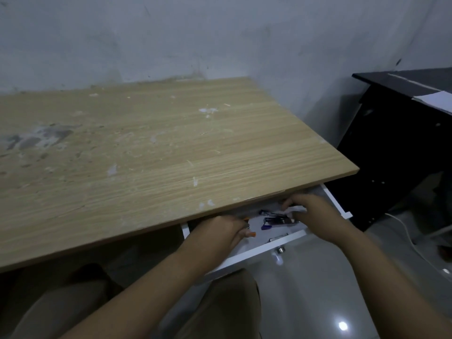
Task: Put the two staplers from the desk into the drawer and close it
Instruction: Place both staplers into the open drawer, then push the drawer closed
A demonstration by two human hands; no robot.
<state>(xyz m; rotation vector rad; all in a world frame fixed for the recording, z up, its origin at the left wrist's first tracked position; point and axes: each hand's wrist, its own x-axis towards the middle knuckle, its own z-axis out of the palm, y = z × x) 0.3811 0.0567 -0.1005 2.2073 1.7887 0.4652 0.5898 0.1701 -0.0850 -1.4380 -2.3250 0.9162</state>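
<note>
A white drawer [266,248] stands pulled out under the right front of the wooden desk [151,148]. Both my hands reach into it. My left hand [220,232] is curled around a small stapler [252,233] whose orange ends poke out past the fingers at the drawer's left side. My right hand [315,216] bends over the right part of the drawer, its fingers and thumb closed on the far end of a dark blue stapler [276,220] that lies on the drawer floor. Another small blue and white item [265,212] lies just behind it.
A metal knob [280,250] sticks out of the drawer front. A black cabinet [401,133] with a white sheet on top stands to the right, and a white cable [406,231] runs over the glossy floor. My knees are under the desk edge.
</note>
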